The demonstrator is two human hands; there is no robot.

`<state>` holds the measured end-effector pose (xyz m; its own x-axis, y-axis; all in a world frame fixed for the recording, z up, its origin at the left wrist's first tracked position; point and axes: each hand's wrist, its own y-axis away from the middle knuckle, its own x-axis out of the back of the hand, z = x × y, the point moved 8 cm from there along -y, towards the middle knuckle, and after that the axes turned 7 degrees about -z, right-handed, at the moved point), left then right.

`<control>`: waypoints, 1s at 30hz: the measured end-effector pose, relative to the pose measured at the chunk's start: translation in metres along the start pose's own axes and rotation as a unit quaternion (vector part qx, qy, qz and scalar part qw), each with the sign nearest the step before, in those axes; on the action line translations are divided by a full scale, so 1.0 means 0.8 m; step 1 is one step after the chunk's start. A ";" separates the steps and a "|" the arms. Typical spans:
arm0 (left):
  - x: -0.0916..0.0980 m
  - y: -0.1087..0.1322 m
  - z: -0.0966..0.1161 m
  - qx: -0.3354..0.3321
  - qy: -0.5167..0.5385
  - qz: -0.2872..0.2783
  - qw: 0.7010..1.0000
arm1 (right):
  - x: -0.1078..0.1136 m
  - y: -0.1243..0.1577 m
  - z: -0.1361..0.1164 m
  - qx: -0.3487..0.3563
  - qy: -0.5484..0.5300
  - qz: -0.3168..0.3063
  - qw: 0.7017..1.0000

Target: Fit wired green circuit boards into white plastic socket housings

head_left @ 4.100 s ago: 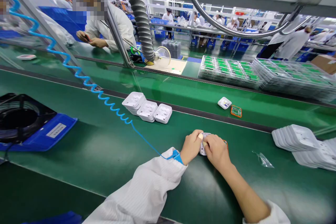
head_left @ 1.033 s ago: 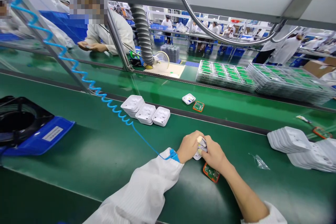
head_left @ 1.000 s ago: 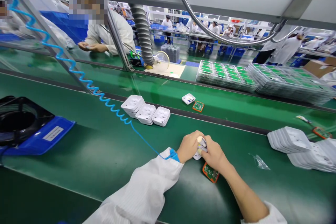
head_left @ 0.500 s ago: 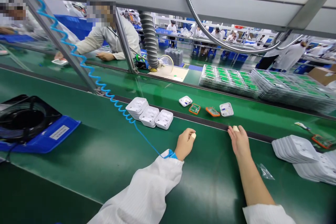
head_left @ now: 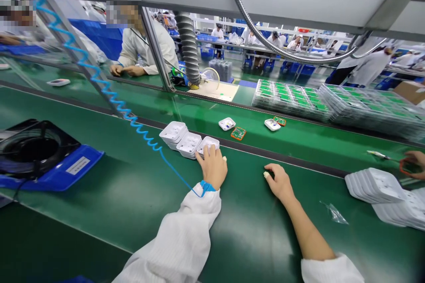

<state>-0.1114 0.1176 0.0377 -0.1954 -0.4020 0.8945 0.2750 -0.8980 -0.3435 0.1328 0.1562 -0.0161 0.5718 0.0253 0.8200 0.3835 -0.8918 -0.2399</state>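
My left hand [head_left: 213, 169], with a blue strap at its wrist, is over the rightmost of the white plastic housings [head_left: 188, 143] stacked in front of me. Its fingers are spread and reach onto that housing; whether they grip it cannot be seen. A pale finger cover sits on the thumb. My right hand [head_left: 279, 182] hovers above or rests on the green work surface, holding nothing, fingers loosely bent and apart from the covered thumb. Beyond, on the green belt, are a white housing [head_left: 227, 124] beside an orange-edged circuit board [head_left: 238, 133], and another housing [head_left: 272, 124] touching a second board [head_left: 280, 120].
More stacked housings [head_left: 375, 185] stand at right, near a clear plastic bag [head_left: 337, 214]. A co-worker's hand [head_left: 416, 161] holds an orange-edged board there. Trays of green boards [head_left: 288, 95] line the far side. A black fan [head_left: 36, 148] is at left; a blue coiled cord [head_left: 113, 97] hangs across.
My left hand has moved left onto the housings; my right hand has drawn back and left. The items on the belt have shifted. A co-worker's hand has appeared at the right edge.
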 end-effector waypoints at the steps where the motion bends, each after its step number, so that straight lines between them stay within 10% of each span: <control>1: -0.002 0.000 0.000 -0.001 0.000 0.000 1.000 | 0.000 0.000 0.000 0.000 0.001 -0.001 1.000; 12: -0.026 0.063 0.101 -0.191 0.044 -0.103 0.975 | -0.002 0.000 -0.002 0.005 0.017 -0.007 1.000; 22: -0.009 0.075 0.120 -0.248 0.121 -0.110 0.955 | -0.005 -0.001 -0.005 0.018 0.018 0.003 1.000; 30: -0.029 0.119 0.156 -0.342 0.219 -0.236 0.883 | -0.020 0.000 -0.028 0.057 0.015 -0.033 0.998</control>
<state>0.0367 0.0641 0.0196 -0.5229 0.1495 0.8392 -0.5381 -0.8214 -0.1890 0.1074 0.1453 -0.0177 0.5215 0.0684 0.8505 0.5011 -0.8314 -0.2404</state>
